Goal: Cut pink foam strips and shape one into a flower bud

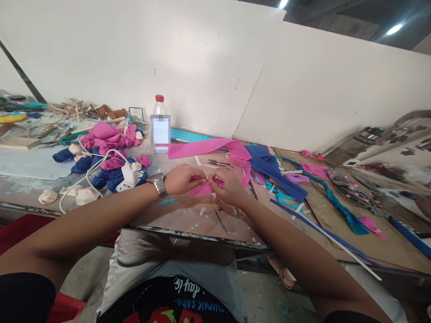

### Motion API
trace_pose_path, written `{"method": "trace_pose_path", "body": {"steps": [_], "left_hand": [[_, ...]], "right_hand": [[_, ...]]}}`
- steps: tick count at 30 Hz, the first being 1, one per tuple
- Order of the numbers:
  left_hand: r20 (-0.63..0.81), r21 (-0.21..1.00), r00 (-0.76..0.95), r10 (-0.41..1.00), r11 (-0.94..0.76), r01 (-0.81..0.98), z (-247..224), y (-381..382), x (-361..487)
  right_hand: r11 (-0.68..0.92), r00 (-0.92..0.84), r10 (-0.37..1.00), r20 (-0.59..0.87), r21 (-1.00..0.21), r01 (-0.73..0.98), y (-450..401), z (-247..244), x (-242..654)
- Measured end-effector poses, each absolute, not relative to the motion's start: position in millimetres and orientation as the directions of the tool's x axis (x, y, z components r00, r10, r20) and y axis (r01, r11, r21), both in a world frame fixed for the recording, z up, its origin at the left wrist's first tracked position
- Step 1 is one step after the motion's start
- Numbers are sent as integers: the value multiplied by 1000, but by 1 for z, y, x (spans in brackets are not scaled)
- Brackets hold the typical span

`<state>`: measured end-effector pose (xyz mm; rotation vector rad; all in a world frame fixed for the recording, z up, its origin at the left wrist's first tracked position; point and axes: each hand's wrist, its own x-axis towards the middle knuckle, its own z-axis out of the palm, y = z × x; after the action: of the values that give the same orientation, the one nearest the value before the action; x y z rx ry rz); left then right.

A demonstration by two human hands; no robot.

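My left hand (pixel 187 178), with a metal watch at its wrist, pinches the edge of a pink strip (pixel 202 189) that looks like paper or cloth. My right hand (pixel 226 184) grips the same strip just beside it, so the fingertips of both hands nearly meet. Part of the strip hangs below the fingers over the table, and more pink material curls up behind my right hand. A long flat pink band (pixel 202 148) lies farther back. Small scissors or snips (pixel 220 163) rest just beyond my hands.
Pink, blue and cream bundles (pixel 111 139) pile up at left around a white plug (pixel 129 172) and cable. A red-capped bottle (pixel 160 107) stands at the back. Blue strips (pixel 286 179), a twisted teal strip (pixel 340 208) and a thin white stick (pixel 350 255) lie at right.
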<state>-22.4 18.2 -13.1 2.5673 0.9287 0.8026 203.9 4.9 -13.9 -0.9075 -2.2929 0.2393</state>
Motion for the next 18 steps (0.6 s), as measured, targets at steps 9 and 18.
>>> {"method": "trace_pose_path", "body": {"steps": [9,18], "left_hand": [[392,459,636,665,-741,491,-12,17,-21],[388,469,628,675,-731,496,-10,17,-20]], "right_hand": [[738,-537,671,512,-392,549,6,-15,206],[726,-540,685,490,-398,560,4,-14,207]]}}
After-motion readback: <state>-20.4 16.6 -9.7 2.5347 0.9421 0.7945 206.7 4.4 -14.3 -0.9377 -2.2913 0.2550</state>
